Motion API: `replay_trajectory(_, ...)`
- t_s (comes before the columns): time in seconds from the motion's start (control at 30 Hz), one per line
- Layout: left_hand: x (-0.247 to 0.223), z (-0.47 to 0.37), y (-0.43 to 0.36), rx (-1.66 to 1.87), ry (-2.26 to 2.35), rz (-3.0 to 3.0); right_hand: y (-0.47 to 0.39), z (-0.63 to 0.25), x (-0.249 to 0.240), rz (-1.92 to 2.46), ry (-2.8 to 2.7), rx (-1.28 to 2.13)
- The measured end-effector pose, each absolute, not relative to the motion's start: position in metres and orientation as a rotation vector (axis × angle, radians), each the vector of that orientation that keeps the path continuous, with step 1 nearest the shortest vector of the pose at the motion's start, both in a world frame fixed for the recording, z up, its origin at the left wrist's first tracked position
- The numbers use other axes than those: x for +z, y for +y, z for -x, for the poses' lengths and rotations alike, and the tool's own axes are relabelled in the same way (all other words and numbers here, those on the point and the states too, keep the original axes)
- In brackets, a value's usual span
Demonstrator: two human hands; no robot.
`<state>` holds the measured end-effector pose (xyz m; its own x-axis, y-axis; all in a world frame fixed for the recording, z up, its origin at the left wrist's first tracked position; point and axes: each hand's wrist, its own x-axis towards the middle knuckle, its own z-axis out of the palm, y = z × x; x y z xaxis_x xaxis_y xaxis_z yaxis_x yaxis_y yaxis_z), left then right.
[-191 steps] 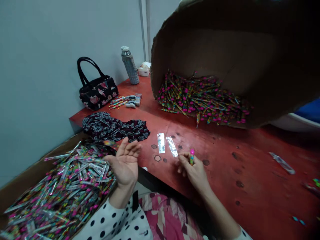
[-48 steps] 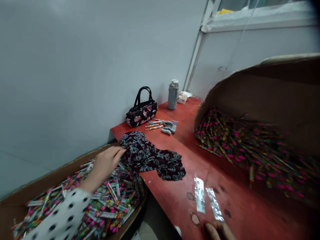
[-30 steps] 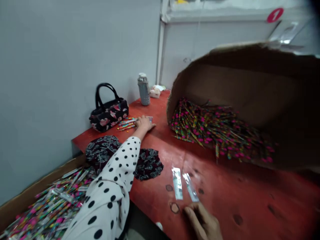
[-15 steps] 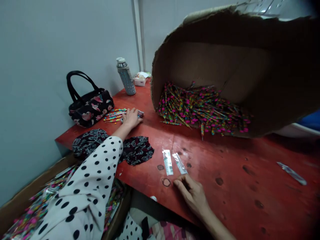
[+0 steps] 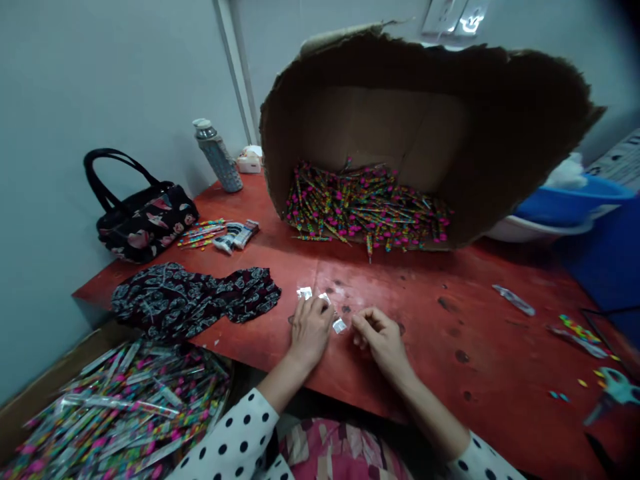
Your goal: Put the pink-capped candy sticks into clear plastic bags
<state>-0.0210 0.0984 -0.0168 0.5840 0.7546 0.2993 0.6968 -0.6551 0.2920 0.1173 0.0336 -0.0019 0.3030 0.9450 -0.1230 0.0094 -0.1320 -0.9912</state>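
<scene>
My left hand (image 5: 313,331) lies palm down on the table, fingers stretched over small clear plastic sleeves with printed labels. One sleeve end (image 5: 304,293) shows beyond the fingertips, and another sleeve's end (image 5: 339,325) sticks out at the right side of the hand. Most of these sleeves is hidden under the fingers. Just to the right, my right hand (image 5: 384,343) is closed in a pinch of thumb and forefinger; whatever may be between them is too small to tell. A bundle of sleeves (image 5: 237,236) lies further back beside several colourful beaded sticks (image 5: 203,233).
A large cardboard box (image 5: 400,127) on its side holds many beaded sticks (image 5: 365,207). A lower box at left holds wrapped ones (image 5: 125,407). Around are a handbag (image 5: 150,223), flask (image 5: 220,157), dark patterned cloth (image 5: 190,300), scissors (image 5: 615,390) and blue basin (image 5: 575,200).
My left hand has come back from the sleeve bundle to the sleeves in front of me. My right hand stays close by, fingers drawn together. The view has swung right.
</scene>
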Motion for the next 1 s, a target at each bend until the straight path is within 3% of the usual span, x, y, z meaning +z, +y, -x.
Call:
replay_trajectory(0.13, -0.015, 0.025, 0.095, 0.852, 1.025, -2.731, 0.054, -0.142, -0.001, 1.561, -0.974, 1.17)
replay_trajectory(0.27, -0.012, 0.019, 0.084, 1.074, 0.738, -2.804, 0.064, -0.149, -0.003, 1.354, -0.849, 1.456)
replay_trajectory(0.37, -0.008, 0.012, 0.078, 1.086, 0.745, -2.623, 0.063, -0.152, -0.001, 1.291, -0.762, 1.361)
replay_trajectory(0.5, -0.001, 0.002, 0.076, 0.947, 0.986, -2.074, 0.056, -0.162, 0.009, 1.385, -0.811, 1.093)
replay_trajectory(0.6, 0.001, -0.006, 0.078, 0.691, 0.974, -1.813, 0.051, -0.17, 0.017, 1.359, -0.803, 1.08)
replay_trajectory(0.7, 0.001, -0.016, 0.077, 0.514, 0.912, -1.734, 0.046, -0.175, 0.022, 1.303, -0.752, 1.097)
replay_trajectory(1.0, 0.008, -0.035, 0.071, 0.43, 0.928, -1.682, 0.03, -0.196, 0.015, 1.345, -0.816, 1.054)
